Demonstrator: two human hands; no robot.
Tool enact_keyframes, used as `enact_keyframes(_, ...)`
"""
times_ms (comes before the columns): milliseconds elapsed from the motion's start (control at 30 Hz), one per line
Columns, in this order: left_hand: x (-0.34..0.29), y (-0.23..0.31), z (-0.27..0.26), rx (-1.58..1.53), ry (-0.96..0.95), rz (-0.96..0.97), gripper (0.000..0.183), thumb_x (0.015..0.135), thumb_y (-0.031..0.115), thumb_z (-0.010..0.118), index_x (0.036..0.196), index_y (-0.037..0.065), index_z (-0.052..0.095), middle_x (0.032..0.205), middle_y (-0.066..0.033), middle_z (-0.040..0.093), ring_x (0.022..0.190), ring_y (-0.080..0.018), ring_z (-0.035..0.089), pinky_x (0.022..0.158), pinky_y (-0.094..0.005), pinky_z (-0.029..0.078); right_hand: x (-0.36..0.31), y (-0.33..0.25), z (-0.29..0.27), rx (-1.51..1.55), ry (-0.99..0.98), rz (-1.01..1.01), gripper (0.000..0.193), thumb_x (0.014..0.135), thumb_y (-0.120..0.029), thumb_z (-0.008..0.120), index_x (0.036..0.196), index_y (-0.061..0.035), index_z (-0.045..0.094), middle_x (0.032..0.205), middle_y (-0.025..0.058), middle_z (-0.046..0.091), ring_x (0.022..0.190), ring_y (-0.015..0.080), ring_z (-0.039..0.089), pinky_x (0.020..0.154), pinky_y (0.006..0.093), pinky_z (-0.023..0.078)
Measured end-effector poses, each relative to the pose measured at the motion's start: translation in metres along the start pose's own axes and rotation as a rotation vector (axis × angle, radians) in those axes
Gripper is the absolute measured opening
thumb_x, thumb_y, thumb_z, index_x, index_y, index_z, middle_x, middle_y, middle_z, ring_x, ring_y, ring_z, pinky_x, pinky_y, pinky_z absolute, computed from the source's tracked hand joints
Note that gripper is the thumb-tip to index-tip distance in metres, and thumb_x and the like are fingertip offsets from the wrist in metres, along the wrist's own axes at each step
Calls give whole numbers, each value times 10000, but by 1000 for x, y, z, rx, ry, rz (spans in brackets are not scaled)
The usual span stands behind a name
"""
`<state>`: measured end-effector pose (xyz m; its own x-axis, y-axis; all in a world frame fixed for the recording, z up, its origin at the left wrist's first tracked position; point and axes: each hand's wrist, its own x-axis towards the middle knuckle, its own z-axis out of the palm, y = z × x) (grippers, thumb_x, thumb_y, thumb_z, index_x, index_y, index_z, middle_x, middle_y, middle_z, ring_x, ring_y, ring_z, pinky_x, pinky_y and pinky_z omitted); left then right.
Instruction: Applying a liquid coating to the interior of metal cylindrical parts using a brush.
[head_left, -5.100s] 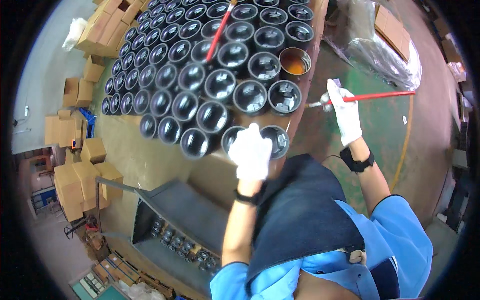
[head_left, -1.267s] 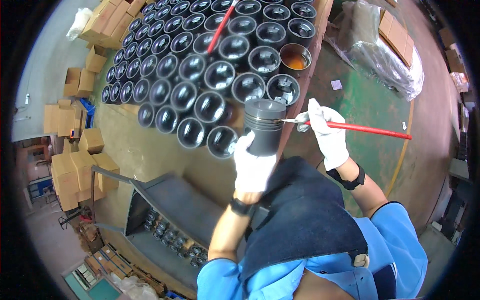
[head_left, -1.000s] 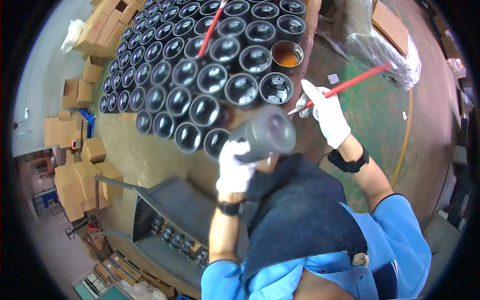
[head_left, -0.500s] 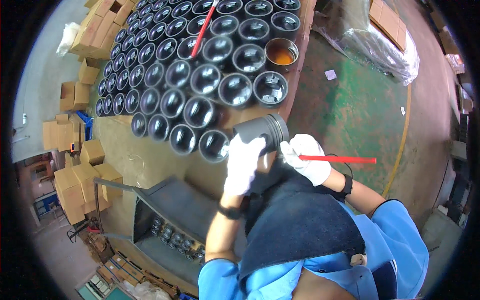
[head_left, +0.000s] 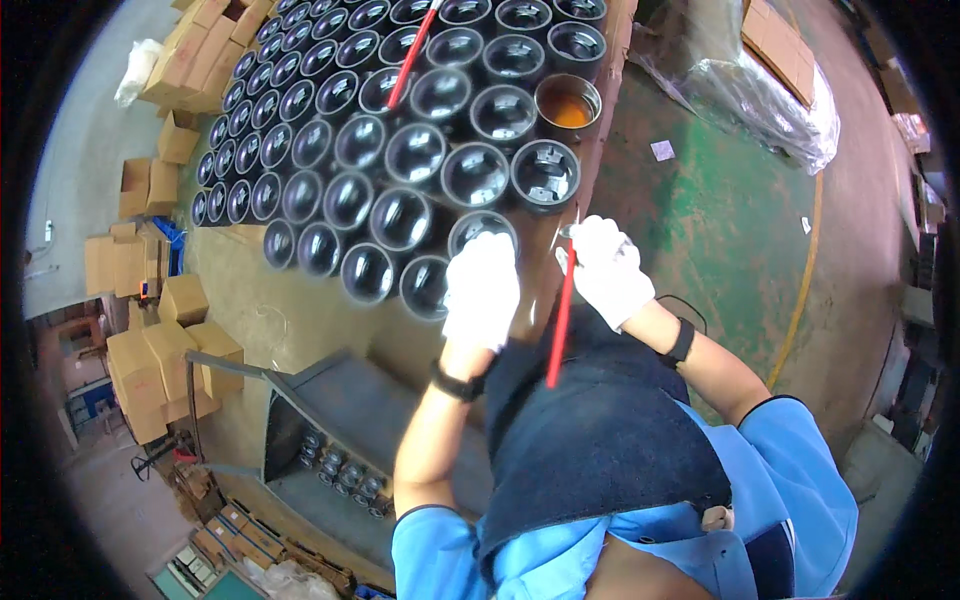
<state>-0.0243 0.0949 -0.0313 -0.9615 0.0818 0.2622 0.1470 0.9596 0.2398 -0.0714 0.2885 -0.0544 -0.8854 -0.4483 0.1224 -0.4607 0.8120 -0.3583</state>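
Note:
My left hand (head_left: 481, 292), in a white glove, closes on the near rim of a dark grey piston (head_left: 484, 229). That piston stands hollow end up at the near right of the rows, and the fingers hide part of it. My right hand (head_left: 610, 268), also gloved, grips a slim red-handled tool (head_left: 562, 325) close to its silvery end. Its red shaft points down toward my dark apron (head_left: 610, 450). Many similar pistons (head_left: 401, 219) stand in close rows on the brown table. A tin with amber liquid (head_left: 568, 108) sits among them at the right edge.
Across the piston tops lies a second red stick (head_left: 408, 60). A grey metal chute or bin (head_left: 345, 400) with pistons inside stands at the lower left. Cardboard boxes (head_left: 140, 375) are stacked along the left. A plastic-wrapped load (head_left: 740, 85) stands at the far right.
The left hand has turned the piston from lying sideways in the air to upright beside the others. The red-handled tool has swung from pointing right to pointing down toward me.

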Motion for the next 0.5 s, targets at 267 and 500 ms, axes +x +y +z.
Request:
enact_keyframes(267, -22, 22, -56, -180, 123, -144, 136, 854, 74, 663, 986, 71, 698, 884, -111, 706, 787, -302, 685, 680, -376, 563, 6, 10, 33, -56, -96, -128, 237, 836, -173, 613, 1060, -97, 631, 1038, 142, 572, 956, 320, 561, 797, 443, 486)
enact_keyframes(500, -31, 30, -38, -126, 250, -2, 230, 825, 62, 659, 1052, 76, 689, 929, -106, 686, 859, -271, 671, 713, -366, 553, 4, 2, 9, 130, 140, -218, 148, 827, -132, 671, 968, -108, 705, 895, 96, 613, 832, 288, 601, 696, 414, 526)
